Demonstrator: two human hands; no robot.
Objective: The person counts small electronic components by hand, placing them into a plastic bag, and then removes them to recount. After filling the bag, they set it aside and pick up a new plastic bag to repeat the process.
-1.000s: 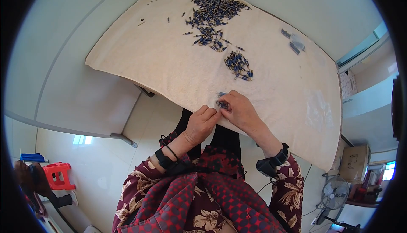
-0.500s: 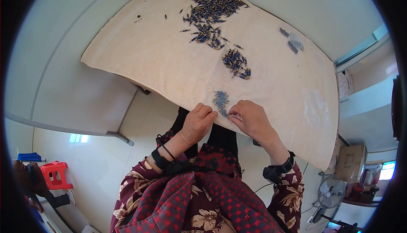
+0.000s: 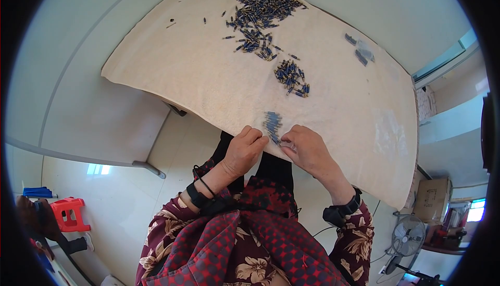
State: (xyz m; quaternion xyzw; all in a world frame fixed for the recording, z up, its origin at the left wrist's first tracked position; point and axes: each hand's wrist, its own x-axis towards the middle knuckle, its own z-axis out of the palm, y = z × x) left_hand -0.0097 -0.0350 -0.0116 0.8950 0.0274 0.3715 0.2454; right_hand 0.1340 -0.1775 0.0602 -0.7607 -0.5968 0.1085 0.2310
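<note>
A short slanting row of small blue cylinders with metal ends (image 3: 272,124) lies near the table's front edge, paler and hazier than the loose ones. My left hand (image 3: 245,151) is closed at the row's lower left, thumb and forefinger pinched together. On the other side, my right hand (image 3: 307,149) has its fingers curled, with thumb and fingertips right at the row's lower right end. I cannot tell what is between the fingertips of either hand. Beyond the row sits a small heap of similar dark blue cylinders (image 3: 291,77).
A large pile of the same cylinders (image 3: 265,5) spreads over the far side of the cream-covered table (image 3: 172,67). Dark strips (image 3: 360,57) and a clear plastic bag (image 3: 365,51) lie at the right. A red stool (image 3: 70,214) and a fan (image 3: 408,235) stand on the floor.
The fingertips of my right hand have shifted slightly and part a little more at the row's lower end. My left hand stays almost where it was.
</note>
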